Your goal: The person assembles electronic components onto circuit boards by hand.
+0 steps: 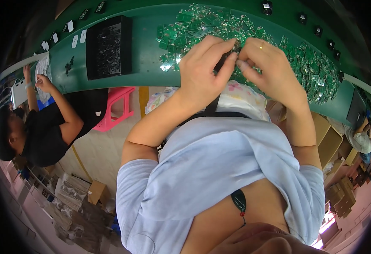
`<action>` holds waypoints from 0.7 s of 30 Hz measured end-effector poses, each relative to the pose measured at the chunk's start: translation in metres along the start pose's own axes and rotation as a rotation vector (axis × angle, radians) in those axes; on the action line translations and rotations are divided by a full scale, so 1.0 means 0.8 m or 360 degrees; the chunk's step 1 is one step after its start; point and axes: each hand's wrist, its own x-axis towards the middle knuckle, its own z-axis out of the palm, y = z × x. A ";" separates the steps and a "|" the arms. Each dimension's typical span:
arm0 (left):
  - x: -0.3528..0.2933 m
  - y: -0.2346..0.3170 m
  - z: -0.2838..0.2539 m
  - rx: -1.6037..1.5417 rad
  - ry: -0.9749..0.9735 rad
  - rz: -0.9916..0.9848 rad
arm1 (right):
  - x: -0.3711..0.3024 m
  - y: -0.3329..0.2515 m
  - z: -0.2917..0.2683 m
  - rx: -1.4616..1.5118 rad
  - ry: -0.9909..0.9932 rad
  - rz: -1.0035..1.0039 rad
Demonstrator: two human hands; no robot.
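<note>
While both hands are meeting over the near edge of the green work surface [147, 55], a small dark part, shape mostly hidden by fingers, is sitting between their fingertips [237, 45]. Left hand [202, 70] is pinching it between thumb and bent index finger. Right hand [274, 70], wearing a gold-coloured ring [261, 45], is bringing curled fingers and thumb up against its other side; can't tell whether it's gripping or only touching.

Loose heap of small green circuit boards with shiny metal bits [192, 27] is lying just beyond both hands and spreading well out past the right hand's outer side.

Containers: shallow rectangular black tray [127, 46] is standing left of the left hand, apart from it, and holding many small black parts [105, 48], too small to identify. Farther left, a small cluster of black pieces [69, 65] is lying directly on the surface. Open brown cardboard box [327, 137] is standing below surface level, right of the right forearm; can't make out its contents.
</note>
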 end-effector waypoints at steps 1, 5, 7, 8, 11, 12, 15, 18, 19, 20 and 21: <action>0.000 0.000 0.000 -0.0004 -0.0018 -0.0020 | 0.000 0.001 0.000 0.0003 0.0002 0.0006; -0.003 0.002 -0.002 -0.0018 -0.0055 -0.0088 | 0.001 0.003 0.005 0.0024 0.0002 -0.0050; -0.005 -0.001 0.001 -0.0181 -0.0006 -0.0216 | 0.000 0.006 0.009 0.0036 0.0015 -0.0063; -0.006 -0.002 0.000 -0.0183 -0.0008 -0.0217 | -0.001 0.008 0.011 0.0031 0.0052 -0.0047; -0.007 -0.005 -0.005 -0.0162 -0.0015 -0.0319 | -0.008 0.005 0.018 0.0110 0.0174 0.0190; -0.007 -0.006 -0.007 -0.0249 -0.0007 -0.0498 | -0.009 0.002 0.020 0.0188 0.0258 0.0403; -0.012 -0.013 -0.005 -0.0400 -0.0023 -0.0711 | -0.025 -0.002 0.047 0.0939 0.0641 0.0859; -0.017 -0.014 0.001 -0.0614 -0.0087 -0.0860 | -0.023 -0.009 0.055 0.0869 0.0664 0.0943; -0.019 -0.016 0.002 -0.0612 -0.0086 -0.0858 | -0.023 -0.009 0.057 0.0588 0.0731 0.0919; -0.020 -0.020 0.004 -0.0667 -0.0023 -0.0843 | -0.023 -0.007 0.058 0.0590 0.0734 0.0915; -0.021 -0.022 0.006 -0.0726 0.0036 -0.0830 | -0.025 -0.006 0.059 0.0867 0.0708 0.0979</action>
